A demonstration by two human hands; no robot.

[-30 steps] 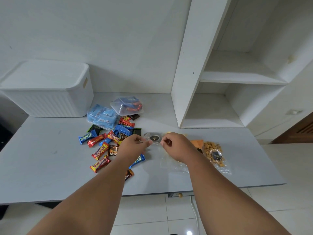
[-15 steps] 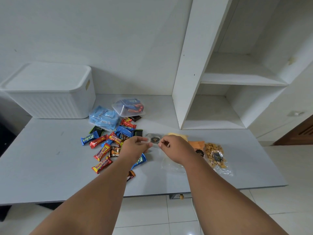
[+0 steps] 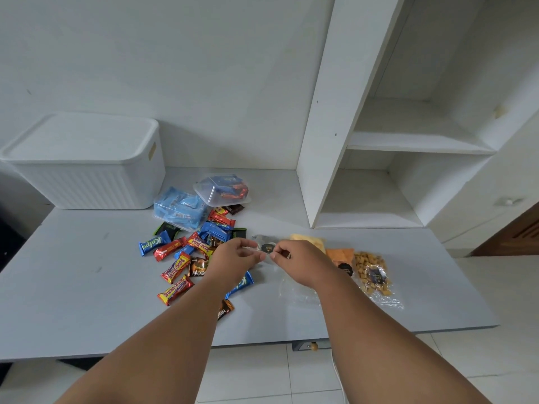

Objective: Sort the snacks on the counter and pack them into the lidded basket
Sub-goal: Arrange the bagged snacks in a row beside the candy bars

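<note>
**Both hands on one clear packet**

My left hand (image 3: 233,259) and right hand (image 3: 297,262) each pinch an end of a small clear packet (image 3: 267,248) with a dark round label, holding it just above the counter (image 3: 73,287). I judge that I took it by both ends because the film is limp and would fold over if held by one corner. What is inside it I cannot tell.

The snacks lie in two rough groups, which suits sorting. The wrapped bars (image 3: 186,258) are heaped to my left, in front of two clear tubs (image 3: 201,202). The loose bags, a yellow one (image 3: 309,239), an orange one (image 3: 339,255) and a bag of brown cubes (image 3: 372,272), sit in a row to my right. An empty clear bag (image 3: 294,290) lies under my right wrist.

The basket (image 3: 87,164) stands at the back left against the wall, its lid on, well apart from my hands. I judge the lid must come off before anything goes in.

Bare counter lies open to the left of the bars, a clear way to the basket. On the right the shelf unit (image 3: 329,141) rises close behind the bags, and the cubes lie nearest the front edge.
</note>
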